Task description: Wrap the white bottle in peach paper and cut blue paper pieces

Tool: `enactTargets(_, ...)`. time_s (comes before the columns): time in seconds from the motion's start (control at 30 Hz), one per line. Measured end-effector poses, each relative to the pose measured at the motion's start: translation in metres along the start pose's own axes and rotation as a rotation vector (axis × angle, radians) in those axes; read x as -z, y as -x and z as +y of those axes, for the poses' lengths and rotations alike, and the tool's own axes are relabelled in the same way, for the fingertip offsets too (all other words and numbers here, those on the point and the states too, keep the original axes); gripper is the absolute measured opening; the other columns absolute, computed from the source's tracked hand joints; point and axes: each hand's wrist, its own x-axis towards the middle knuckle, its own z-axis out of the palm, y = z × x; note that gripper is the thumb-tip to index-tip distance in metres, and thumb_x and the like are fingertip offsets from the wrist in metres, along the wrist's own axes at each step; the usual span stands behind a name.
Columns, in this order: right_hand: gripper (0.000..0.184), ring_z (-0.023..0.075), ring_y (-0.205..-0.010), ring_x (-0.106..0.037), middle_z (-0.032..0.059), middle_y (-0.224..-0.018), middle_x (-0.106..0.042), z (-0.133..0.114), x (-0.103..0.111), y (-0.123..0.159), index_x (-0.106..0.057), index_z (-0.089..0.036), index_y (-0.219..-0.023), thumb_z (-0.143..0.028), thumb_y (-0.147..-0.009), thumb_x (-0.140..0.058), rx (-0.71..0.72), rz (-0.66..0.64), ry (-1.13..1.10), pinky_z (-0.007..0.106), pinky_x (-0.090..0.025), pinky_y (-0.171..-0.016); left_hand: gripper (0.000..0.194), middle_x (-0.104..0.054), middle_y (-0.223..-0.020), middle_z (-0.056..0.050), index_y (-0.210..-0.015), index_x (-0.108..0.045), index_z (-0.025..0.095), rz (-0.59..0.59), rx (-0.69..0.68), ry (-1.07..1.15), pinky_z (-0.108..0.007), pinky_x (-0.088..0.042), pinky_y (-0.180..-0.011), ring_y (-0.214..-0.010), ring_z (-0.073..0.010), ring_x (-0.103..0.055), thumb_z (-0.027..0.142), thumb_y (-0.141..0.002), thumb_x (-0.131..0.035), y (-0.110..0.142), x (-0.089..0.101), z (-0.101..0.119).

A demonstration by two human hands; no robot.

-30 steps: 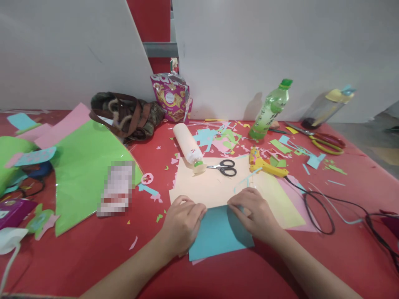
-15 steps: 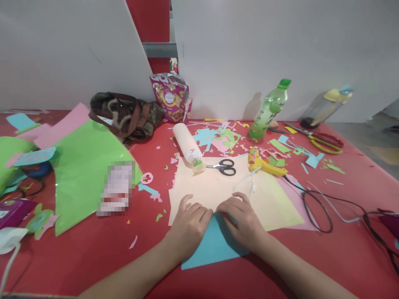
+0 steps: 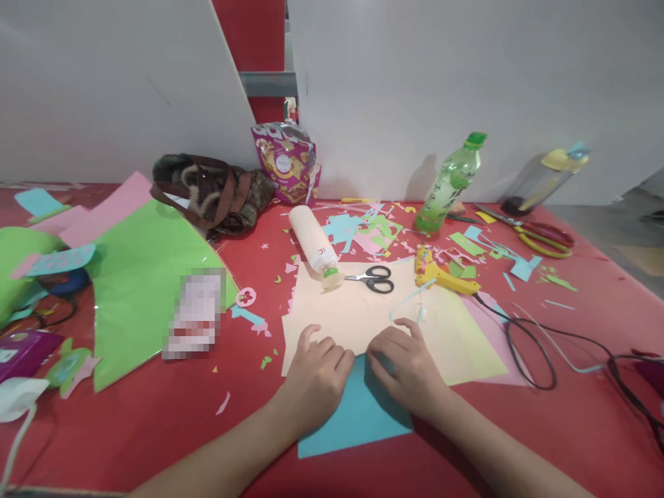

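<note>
A blue paper sheet (image 3: 357,415) lies near the front of the red table (image 3: 155,422), partly over a cream sheet (image 3: 342,311). My left hand (image 3: 314,377) presses on its upper left part with fingers curled down flat. My right hand (image 3: 407,366) presses on its upper right part, fingertips bunched at the top edge close to the left hand. Whether the paper is folded under the hands is hidden.
Black scissors (image 3: 376,279) and a glue bottle (image 3: 314,245) lie on the cream sheet. A yellow glue gun (image 3: 440,273) with a black cable (image 3: 534,346), a green bottle (image 3: 451,181), red scissors (image 3: 539,235), a bag (image 3: 212,190), green paper (image 3: 140,283) and several scraps surround them.
Both hands have drawn together towards the middle of the blue sheet's top edge. The sheet has turned and slid slightly left and nearer to me.
</note>
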Motion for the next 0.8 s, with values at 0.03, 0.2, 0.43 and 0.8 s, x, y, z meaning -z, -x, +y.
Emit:
enactTargets(0.03,0.011,0.0107,-0.059,-0.053,-0.0013,-0.060,-0.059,0.002,0.001,0.000,-0.051,-0.016,-0.066,-0.010,-0.074,-0.046,-0.005,0.008,0.009,0.035,-0.029,-0.081,0.020,-0.049,-0.054,0.000,-0.067,-0.050,0.015,0.000,0.007,-0.003,-0.041,-0.029,-0.084,-0.057,-0.0135,-0.044,0.003,-0.073,-0.035,0.000,0.000,-0.001)
enactTargets(0.2,0.013,0.0106,-0.056,-0.055,-0.0022,-0.058,-0.060,0.009,0.004,-0.001,-0.050,-0.017,-0.062,-0.012,-0.073,-0.046,-0.031,0.049,0.029,0.035,-0.028,-0.081,0.020,-0.050,-0.053,0.000,-0.066,-0.050,0.015,-0.004,0.029,-0.017,-0.041,-0.029,-0.082,-0.057,-0.0134,-0.045,0.002,-0.072,-0.035,0.000,0.001,-0.003)
enactTargets(0.43,0.017,0.0115,-0.054,-0.056,-0.0033,-0.056,-0.062,0.031,0.008,-0.001,-0.049,-0.019,-0.058,-0.012,-0.072,-0.045,-0.094,0.105,0.134,0.035,-0.028,-0.081,0.022,-0.048,-0.052,0.000,-0.063,-0.049,0.015,0.004,0.058,-0.019,-0.041,-0.030,-0.082,-0.055,-0.0132,-0.044,0.002,-0.073,-0.034,-0.001,0.002,-0.005)
enactTargets(0.8,0.013,0.0127,-0.066,-0.054,-0.0003,-0.068,-0.062,-0.003,0.003,0.000,-0.054,-0.018,-0.076,-0.013,-0.077,-0.042,0.112,-0.125,-0.001,0.041,-0.022,-0.090,0.017,-0.049,-0.057,0.000,-0.069,-0.049,0.015,-0.012,-0.049,0.016,-0.043,-0.027,-0.086,-0.060,-0.0139,-0.044,0.005,-0.073,-0.036,0.002,-0.001,0.000)
